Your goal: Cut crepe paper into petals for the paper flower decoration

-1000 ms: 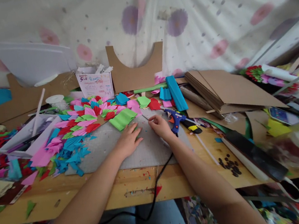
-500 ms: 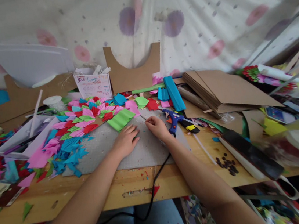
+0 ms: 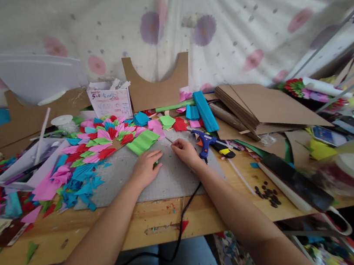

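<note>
My left hand (image 3: 147, 168) rests on the grey cutting mat (image 3: 122, 186), its fingers stretched to the right just below a folded piece of green crepe paper (image 3: 143, 142). A small dark green bit shows between the thumb and fingers; whether they grip it is unclear. Facing it, my right hand (image 3: 184, 152) is closed in a pinch on a thin stick (image 3: 168, 140) pointing up and left. Right of that hand lies a blue glue gun (image 3: 205, 141), beside a yellow and black cutter (image 3: 224, 148).
Pink, red, green and blue paper petals (image 3: 99, 139) pile up at the left, near a white tray (image 3: 33, 168). Cardboard sheets (image 3: 272, 106) are stacked at the right. Black discs (image 3: 269, 195) lie by a long black-topped object (image 3: 297, 181). A black cord (image 3: 184, 215) hangs over the table edge.
My left hand's fingers have drawn closer together, and a dark green bit now shows beneath them. The right hand keeps its pinch almost in place. The view has shifted slightly.
</note>
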### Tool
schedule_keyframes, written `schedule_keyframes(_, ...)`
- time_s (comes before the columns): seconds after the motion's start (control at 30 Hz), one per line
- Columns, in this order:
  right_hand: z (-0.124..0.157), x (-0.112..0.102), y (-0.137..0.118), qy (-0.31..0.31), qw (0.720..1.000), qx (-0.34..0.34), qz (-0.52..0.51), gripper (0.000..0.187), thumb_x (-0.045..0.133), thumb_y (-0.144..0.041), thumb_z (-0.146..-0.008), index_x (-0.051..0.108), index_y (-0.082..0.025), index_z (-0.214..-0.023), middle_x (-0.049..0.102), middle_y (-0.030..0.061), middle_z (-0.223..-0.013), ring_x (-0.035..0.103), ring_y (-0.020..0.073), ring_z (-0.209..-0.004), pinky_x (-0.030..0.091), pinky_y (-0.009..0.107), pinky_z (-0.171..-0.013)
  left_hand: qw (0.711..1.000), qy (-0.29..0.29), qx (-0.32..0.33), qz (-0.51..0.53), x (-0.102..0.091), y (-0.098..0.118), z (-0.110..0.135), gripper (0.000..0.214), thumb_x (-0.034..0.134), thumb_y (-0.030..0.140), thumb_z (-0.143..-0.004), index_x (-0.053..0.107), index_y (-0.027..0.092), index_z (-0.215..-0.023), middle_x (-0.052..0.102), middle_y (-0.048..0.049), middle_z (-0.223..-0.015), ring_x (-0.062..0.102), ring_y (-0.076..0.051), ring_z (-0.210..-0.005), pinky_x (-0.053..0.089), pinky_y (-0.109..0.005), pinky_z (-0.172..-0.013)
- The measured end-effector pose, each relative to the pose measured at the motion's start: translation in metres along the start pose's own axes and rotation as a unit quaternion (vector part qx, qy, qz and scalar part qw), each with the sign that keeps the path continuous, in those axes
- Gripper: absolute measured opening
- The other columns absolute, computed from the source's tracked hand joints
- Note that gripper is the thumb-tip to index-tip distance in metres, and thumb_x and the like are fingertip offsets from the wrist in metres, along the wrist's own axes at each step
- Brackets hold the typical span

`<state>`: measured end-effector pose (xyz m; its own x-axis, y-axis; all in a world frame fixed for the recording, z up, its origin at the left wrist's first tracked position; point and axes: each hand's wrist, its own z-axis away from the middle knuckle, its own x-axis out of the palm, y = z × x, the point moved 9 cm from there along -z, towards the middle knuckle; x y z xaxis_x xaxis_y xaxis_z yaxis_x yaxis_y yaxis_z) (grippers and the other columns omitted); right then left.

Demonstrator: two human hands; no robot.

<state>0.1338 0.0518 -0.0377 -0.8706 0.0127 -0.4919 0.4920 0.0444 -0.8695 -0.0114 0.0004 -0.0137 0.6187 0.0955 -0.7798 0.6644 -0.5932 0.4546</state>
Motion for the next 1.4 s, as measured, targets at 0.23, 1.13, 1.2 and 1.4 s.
schedule_keyframes(0.23,-0.002,0.002,0.002,0.003,1.000,-0.007,-0.006,0.011,0.049,-0.025,-0.070,0.055,-0.018,-0.075,0.051,-0.0036,-0.058,0.047,0.0113,-0.055,0.033,0.022,-0.053,0.999,-0.031,0.007,0.000,0.009,-0.001,0.003,0.029,0.052,0.020,-0.080,0.064,0.020,-0.106,0.061,-0.0098,-0.118,0.053,-0.024,-0.114,0.034,-0.051,-0.102)
schedule_keyframes(1.13,0.003,0.003,-0.005,-0.016,0.999,-0.021,0.028,0.012,0.047,-0.026,-0.071,0.056,-0.018,-0.075,0.055,-0.0018,-0.062,0.051,0.0124,-0.059,0.035,0.023,-0.056,0.980,-0.069,0.082,-0.166,-0.128,-0.083,0.110,0.023,0.051,0.030,-0.076,0.070,0.036,-0.087,0.071,0.0006,-0.094,0.064,-0.020,-0.094,0.045,-0.042,-0.095)
schedule_keyframes(1.2,0.003,0.002,-0.006,-0.013,0.999,-0.023,0.036,0.013,0.047,-0.026,-0.071,0.056,-0.018,-0.075,0.055,-0.0016,-0.062,0.051,0.0125,-0.060,0.035,0.023,-0.056,0.974,-0.061,0.087,-0.202,-0.138,-0.077,0.106,0.021,0.053,0.032,-0.074,0.069,0.035,-0.087,0.071,0.0002,-0.092,0.062,-0.022,-0.097,0.042,-0.046,-0.097)
schedule_keyframes(1.4,0.003,0.002,-0.005,-0.008,0.999,-0.013,0.041,0.013,0.048,-0.026,-0.071,0.056,-0.017,-0.075,0.055,-0.0019,-0.061,0.052,0.0124,-0.058,0.035,0.023,-0.056,0.970,-0.036,0.122,-0.208,-0.125,-0.022,0.073,0.018,0.049,0.024,-0.078,0.067,0.024,-0.081,0.070,-0.0017,-0.091,0.058,-0.021,-0.102,0.037,-0.043,-0.101)
